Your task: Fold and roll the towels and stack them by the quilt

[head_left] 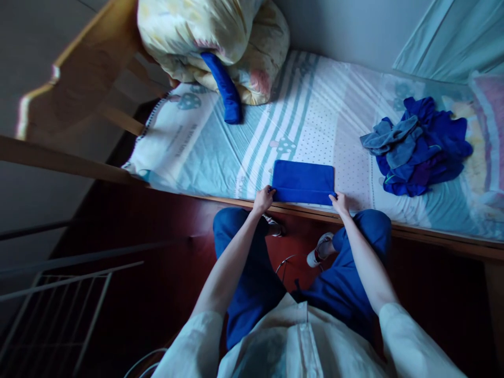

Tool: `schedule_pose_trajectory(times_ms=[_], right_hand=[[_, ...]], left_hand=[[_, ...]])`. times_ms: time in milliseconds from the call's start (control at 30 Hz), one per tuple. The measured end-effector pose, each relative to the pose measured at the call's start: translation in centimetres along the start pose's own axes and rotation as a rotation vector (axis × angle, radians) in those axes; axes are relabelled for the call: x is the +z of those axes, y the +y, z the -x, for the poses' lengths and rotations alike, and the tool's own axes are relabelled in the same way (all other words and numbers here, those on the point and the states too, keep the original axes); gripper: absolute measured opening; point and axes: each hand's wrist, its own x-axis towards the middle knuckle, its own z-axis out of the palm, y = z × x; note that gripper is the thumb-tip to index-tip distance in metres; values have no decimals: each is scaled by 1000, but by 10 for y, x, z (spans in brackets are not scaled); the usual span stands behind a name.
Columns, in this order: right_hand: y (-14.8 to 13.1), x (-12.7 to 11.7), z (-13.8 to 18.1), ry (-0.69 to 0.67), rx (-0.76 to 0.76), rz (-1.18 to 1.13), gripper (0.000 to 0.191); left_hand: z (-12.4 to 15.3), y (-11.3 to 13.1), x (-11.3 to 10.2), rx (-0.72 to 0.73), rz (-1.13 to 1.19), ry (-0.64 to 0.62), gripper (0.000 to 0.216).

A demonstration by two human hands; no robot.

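Note:
A blue cloth, folded into a flat rectangle, lies near the front edge of the bed. A fold runs along its near side. My left hand pinches its near left corner, and my right hand pinches the near right corner. To the right sits a crumpled pile of blue cloths, with a greyish-blue one on top. Farther back on the left, a rolled blue cloth leans out against a quilt.
A bundled yellowish quilt rests at the back left of the bed. The wooden bed frame rises at the left. A pink-edged pillow lies far right. A white metal rack stands on the floor at lower left.

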Motion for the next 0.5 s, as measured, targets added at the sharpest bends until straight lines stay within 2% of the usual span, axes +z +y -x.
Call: schedule_pose_trajectory(times_ms=[233,500], right_hand=[[-9,-3,5,-18,83,86,24],[-12,-6,7,-10,59,84,21]], left_hand=[[2,-2,1,21,24,47,19],[2,1,-1,-4,-35,7,24]])
